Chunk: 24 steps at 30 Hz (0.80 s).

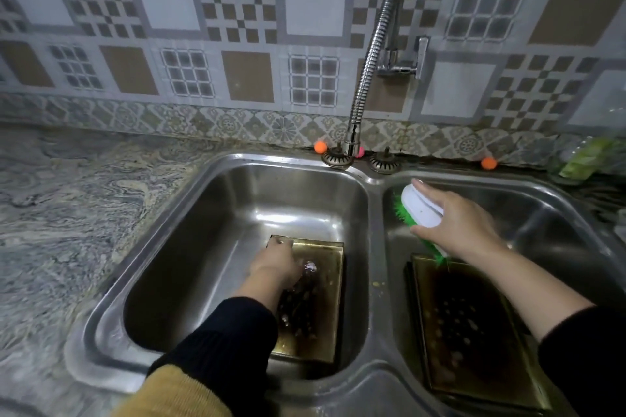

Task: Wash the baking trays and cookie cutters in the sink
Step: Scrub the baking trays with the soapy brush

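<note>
A dirty baking tray (327, 284) lies in the left basin of the steel double sink (203, 213), with small metal cookie cutters (301, 308) in it. My left hand (276, 264) reaches down into this tray, fingers curled on a shiny cutter (310, 266). A second greasy tray (474, 325) lies in the right basin. Above its far end my right hand (457, 220) grips a white scrubbing brush (421, 206) with green bristles.
A flexible chrome tap (376, 54) hangs over the divider between the basins. Two drain plugs (384, 162) and orange balls (320, 147) sit on the back ledge. Marbled counter (67, 196) extends to the left. A plastic bag (589, 156) lies at the far right.
</note>
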Tool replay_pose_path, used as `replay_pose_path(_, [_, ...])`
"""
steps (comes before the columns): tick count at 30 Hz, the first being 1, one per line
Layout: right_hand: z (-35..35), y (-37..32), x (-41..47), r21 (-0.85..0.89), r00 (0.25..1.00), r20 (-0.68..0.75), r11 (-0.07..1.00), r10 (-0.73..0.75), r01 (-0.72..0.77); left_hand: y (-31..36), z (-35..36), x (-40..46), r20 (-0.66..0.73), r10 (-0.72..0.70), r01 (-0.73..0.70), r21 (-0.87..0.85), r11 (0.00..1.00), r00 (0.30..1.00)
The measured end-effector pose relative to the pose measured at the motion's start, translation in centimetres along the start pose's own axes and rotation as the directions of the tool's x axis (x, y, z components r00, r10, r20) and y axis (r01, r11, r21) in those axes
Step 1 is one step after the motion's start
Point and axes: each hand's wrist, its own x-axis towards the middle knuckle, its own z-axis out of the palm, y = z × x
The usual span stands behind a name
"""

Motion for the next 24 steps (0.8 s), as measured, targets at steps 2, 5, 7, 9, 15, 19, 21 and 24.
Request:
replay_pose_path(2, [-0.4,1.0,-0.2,-0.074,0.999,0.041,0.997,-0.001,0.004,2.9,-1.0,-1.1,-0.046,0.079,-0.078,0.031,0.996,0.996])
replay_pose_path(5, [-1.3,3.1,-0.8,-0.096,0.995,0.096,0.995,-0.010,0.019,7.9,-1.8,-2.9,-0.156,0.180,-0.180,0.013,0.984,0.971])
replay_pose_path(7, [-2.2,5.0,-1.3,-0.068,0.991,0.136,0.997,-0.020,0.030,11.4,-1.3,-4.2,-0.214,0.232,-0.250,-0.063,0.966,0.949])
replay_pose_path(9, [-3.1,7.2,-1.9,-0.054,0.984,0.175,0.998,-0.021,0.030,14.4,0.2,-5.4,-0.201,0.268,-0.301,-0.155,0.941,0.942])
replay_pose_path(15, [-7.7,15.8,-3.7,-0.059,0.981,0.192,0.998,0.007,0.004,19.8,7.6,-7.4,0.134,0.261,-0.226,-0.230,0.947,0.956])
replay_pose_path(19, [-11.9,22.3,-3.9,-0.065,0.994,0.042,0.993,0.100,-0.097,20.4,11.6,-6.7,0.279,0.129,-0.053,-0.262,0.964,0.952])
replay_pose_path(21, [-13.6,25.6,-3.7,-0.041,0.985,-0.023,0.985,0.169,-0.169,20.5,12.9,-6.2,0.287,0.103,-0.030,-0.249,0.968,0.952])
replay_pose_path(24, [-14.5,29.8,-3.1,-0.005,0.963,-0.079,0.966,0.257,-0.258,20.9,14.3,-5.4,0.289,0.049,0.020,-0.231,0.973,0.956])
